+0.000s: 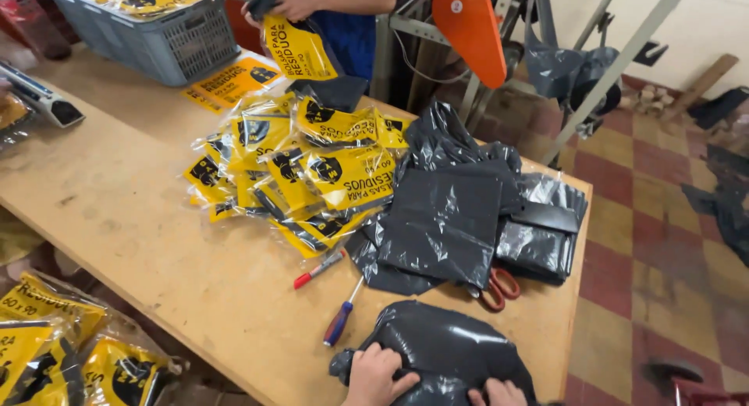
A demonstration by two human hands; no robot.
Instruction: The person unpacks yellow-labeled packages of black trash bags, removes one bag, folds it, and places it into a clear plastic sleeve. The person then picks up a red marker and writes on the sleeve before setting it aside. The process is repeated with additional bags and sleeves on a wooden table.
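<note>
Wooden bench (156, 242) carries everything, with a checkered tile floor (647, 242) to its right. At the near edge lies a black bag bundle (445, 343), crumpled and glossy. It looks light, soft and slippery, so it likely handles best gathered at the folded edge rather than on the slick flat face. Left hand (374, 375) presses and curls on the bundle's near left corner, grip closed on the plastic. Right hand (499, 392) rests on the near edge; it is mostly cut off, so I cannot tell its grip.

Just beyond lie one screwdriver (340, 319), one red marker (318, 269) and one pair of red-handled scissors (496, 287). Behind those sits a heap of flat black bags (452, 211), then a pile of yellow packets (312, 172), perhaps a dozen. Farther off stand one grey crate (164, 39) and another person (343, 16) holding a yellow packet.
</note>
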